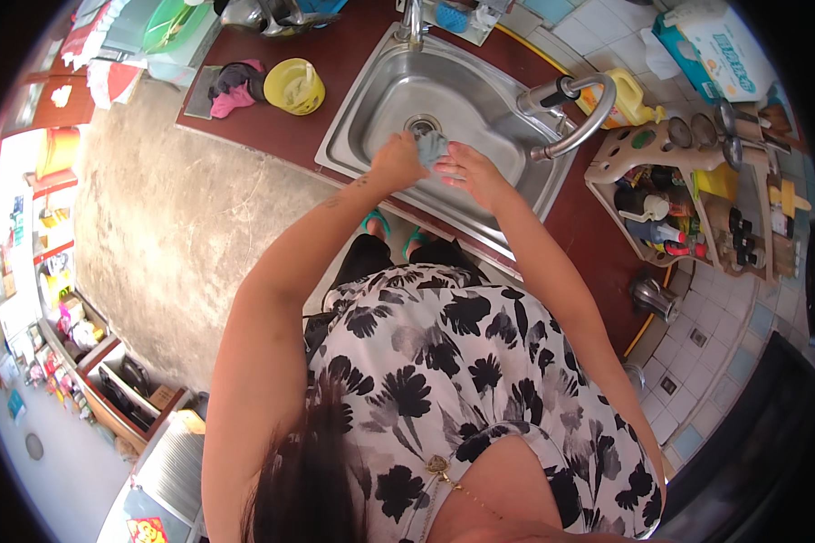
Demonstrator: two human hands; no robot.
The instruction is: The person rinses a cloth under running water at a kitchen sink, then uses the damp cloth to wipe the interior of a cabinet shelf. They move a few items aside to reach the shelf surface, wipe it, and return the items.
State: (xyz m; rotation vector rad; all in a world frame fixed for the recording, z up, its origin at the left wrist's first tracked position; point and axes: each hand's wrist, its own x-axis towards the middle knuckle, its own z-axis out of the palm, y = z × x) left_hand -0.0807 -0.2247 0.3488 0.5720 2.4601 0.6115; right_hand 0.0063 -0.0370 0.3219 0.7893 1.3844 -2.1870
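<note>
Over the stainless steel sink basin point(496, 146), my left hand point(399, 161) grips a crumpled blue-grey piece point(432, 149) that looks like a cloth; its exact kind is hard to tell. My right hand point(472, 174) is just beside it, fingers spread, fingertips at or close to its right edge. Whether they touch it is unclear. Behind the piece, the drain point(423, 125) is partly hidden. A curved pull-down faucet point(587, 112) rises at the sink's right rim, its spout aside from my hands. A second metal tap point(413, 27) stands at the far rim.
Left of the sink are a yellow plastic basket point(295, 86) and a pink and dark cloth point(234, 88) on the red-brown counter point(244, 47). A beige rack point(679, 153) with bottles and ladles stands right, near a yellow jug point(618, 95) and a metal cup point(654, 296).
</note>
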